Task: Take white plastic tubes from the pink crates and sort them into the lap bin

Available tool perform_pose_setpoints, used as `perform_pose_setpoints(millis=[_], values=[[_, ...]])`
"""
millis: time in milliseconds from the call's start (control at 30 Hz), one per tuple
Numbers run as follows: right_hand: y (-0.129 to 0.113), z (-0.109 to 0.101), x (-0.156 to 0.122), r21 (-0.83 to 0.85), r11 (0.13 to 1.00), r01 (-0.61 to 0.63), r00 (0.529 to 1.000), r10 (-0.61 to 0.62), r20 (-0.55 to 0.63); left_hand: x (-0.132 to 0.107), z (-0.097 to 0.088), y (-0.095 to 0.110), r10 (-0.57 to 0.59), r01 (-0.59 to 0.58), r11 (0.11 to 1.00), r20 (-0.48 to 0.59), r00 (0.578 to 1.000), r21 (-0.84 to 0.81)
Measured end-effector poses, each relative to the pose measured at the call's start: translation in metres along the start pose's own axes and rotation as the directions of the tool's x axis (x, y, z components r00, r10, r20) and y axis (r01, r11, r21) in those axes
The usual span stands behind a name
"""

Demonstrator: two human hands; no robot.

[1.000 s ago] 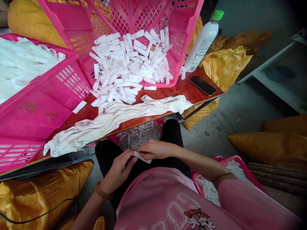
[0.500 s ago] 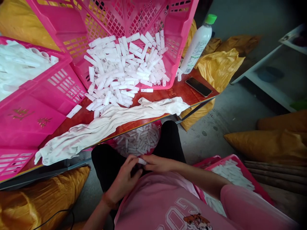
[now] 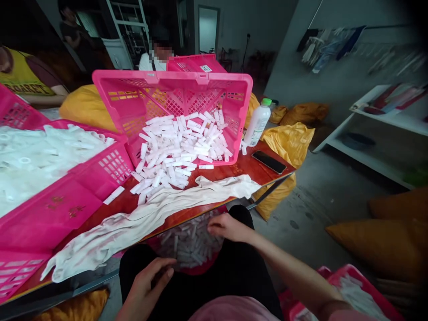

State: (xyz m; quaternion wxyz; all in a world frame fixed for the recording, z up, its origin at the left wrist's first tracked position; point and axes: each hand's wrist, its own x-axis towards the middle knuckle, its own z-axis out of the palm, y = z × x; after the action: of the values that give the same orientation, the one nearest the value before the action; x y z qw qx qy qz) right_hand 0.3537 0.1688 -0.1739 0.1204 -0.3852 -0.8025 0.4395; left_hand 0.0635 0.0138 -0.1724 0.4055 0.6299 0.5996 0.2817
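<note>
My right hand (image 3: 229,227) reaches over a pink basket (image 3: 200,269) of white tubes (image 3: 189,243) that sits under the table edge between my knees. Its fingers bend down toward the tubes and their tips are hidden. My left hand (image 3: 147,285) rests on my black trousers beside the basket's near rim, with its fingers apart and nothing in it. On the red table (image 3: 247,167) a tilted pink crate (image 3: 174,89) spills a heap of white tubes (image 3: 180,147). A long white cloth (image 3: 150,218) lies along the table's front edge.
A pink crate of white parts (image 3: 67,209) fills the table's left side. A white bottle (image 3: 257,125) and a phone (image 3: 269,161) lie at the right corner. Yellow sacks (image 3: 290,140), a white shelf (image 3: 377,120) and another pink basket (image 3: 354,285) stand around. People (image 3: 157,53) sit behind.
My hands were together at my lap on a white tube; now they are apart, the right over the basket under the table. The view has tilted up.
</note>
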Motion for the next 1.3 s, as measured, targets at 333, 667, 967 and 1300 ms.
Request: perform_pose_setpoints(millis=[333, 667, 967, 1300], values=[[-0.018, -0.087, 0.129, -0.722, 0.678, -0.138, 0.855, -0.286, -0.432, -0.003, -0.135, 0.086, 0.221, -0.115, 0.95, -0.367, 0.904, 0.289], [-0.024, -0.086, 0.072, -0.386, 0.922, 0.03, 0.902, -0.191, -0.387, 0.059, -0.349, 0.053, 0.379, 0.141, 0.603, -0.438, 0.815, 0.785], [-0.061, -0.011, -0.016, 0.185, 0.98, 0.068, 0.963, -0.016, -0.27, 0.01, -0.264, 0.097, 0.398, 0.083, 0.778, -0.591, 0.702, 0.622], [-0.111, 0.045, 0.002, 0.464, 0.849, 0.253, 0.965, -0.257, -0.056, 0.008, -0.052, 0.108, 0.017, -0.062, 0.995, -0.505, 0.863, -0.074]])
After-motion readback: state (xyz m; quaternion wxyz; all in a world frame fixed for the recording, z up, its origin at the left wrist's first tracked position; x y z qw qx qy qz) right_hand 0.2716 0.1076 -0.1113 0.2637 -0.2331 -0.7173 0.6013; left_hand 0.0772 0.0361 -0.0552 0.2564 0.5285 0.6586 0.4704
